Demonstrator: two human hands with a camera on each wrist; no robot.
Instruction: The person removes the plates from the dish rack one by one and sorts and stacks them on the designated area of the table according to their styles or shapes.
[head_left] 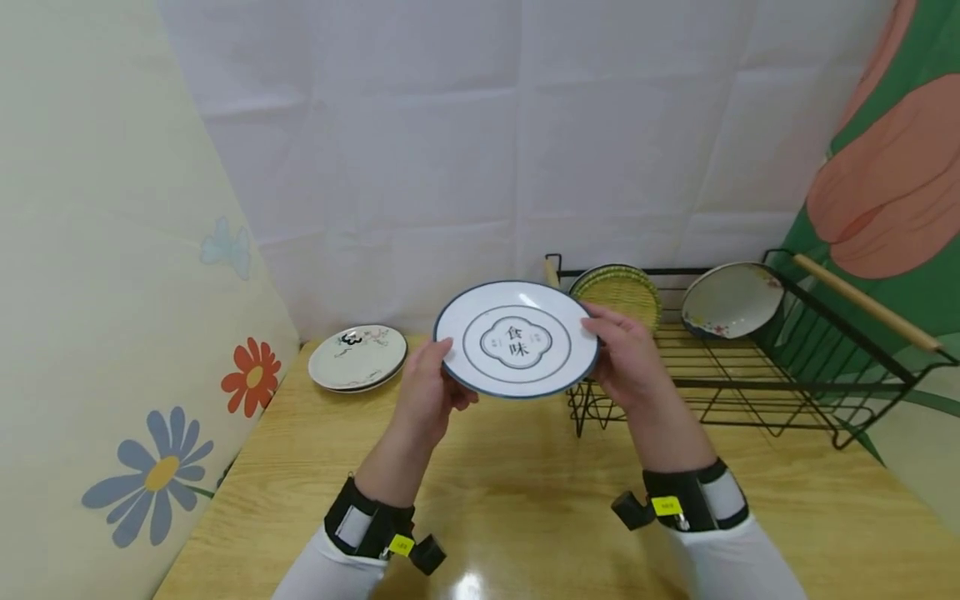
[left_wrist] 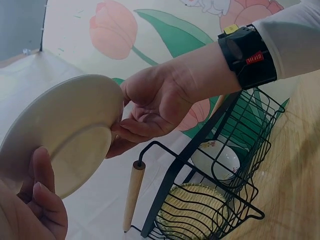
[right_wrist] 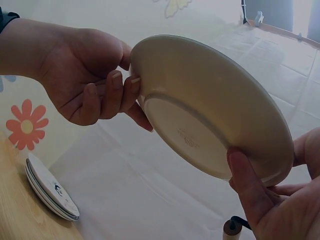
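Observation:
A white plate with a blue rim and dark characters at its centre is held above the table, tilted so its face shows in the head view. My left hand grips its left edge, thumb on top and fingers beneath. On the opposite edge, my right hand pinches the rim the same way. Both wrist views show the plate's plain underside, with fingertips against it. The plate hides part of the rack behind it.
A black wire dish rack with wooden handles stands at the right, holding a yellow-green woven-looking round piece and a floral bowl. Stacked plates lie at the back left of the wooden table. A white cloth hangs behind.

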